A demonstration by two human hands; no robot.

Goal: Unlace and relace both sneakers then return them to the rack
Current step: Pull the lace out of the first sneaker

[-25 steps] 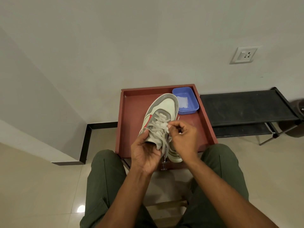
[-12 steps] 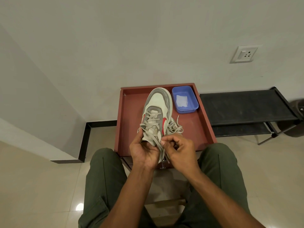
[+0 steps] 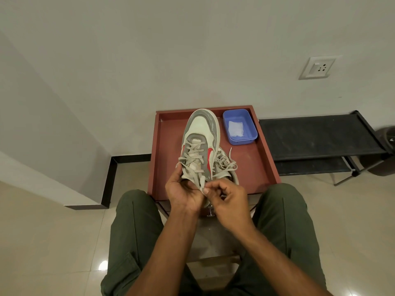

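The person sits with knees either side of a red tray-topped worktop (image 3: 166,150), and both sneakers are on or over it, toward its near edge and a little left of centre. Furthest left, the left hand (image 3: 181,193) cups the heel end of the grey and white sneaker (image 3: 201,144), fingers curled round the collar so the toe points away toward the far edge. That looks the sensible place to hold it: the heel counter should be the stiffest part of a light, otherwise soft shoe, and it leaves the eyelet rows free. Just right of that, the right hand (image 3: 226,195) pinches a flat lace (image 3: 199,180) between thumb and forefinger, near the top eyelets. The lace looks limp and floppy, likely to slip through a loose pinch, so I would take it close to its end and keep it taut. The crossings over the tongue are slack, so I judge the lacing is being worked, though which way I cannot tell. Partly hidden behind, on the right, lies the second sneaker (image 3: 226,165), its laces loose on the tray. At the far right corner sits a blue tub (image 3: 240,139) with something white inside. Beside the worktop, further right, stands the black rack (image 3: 316,135).
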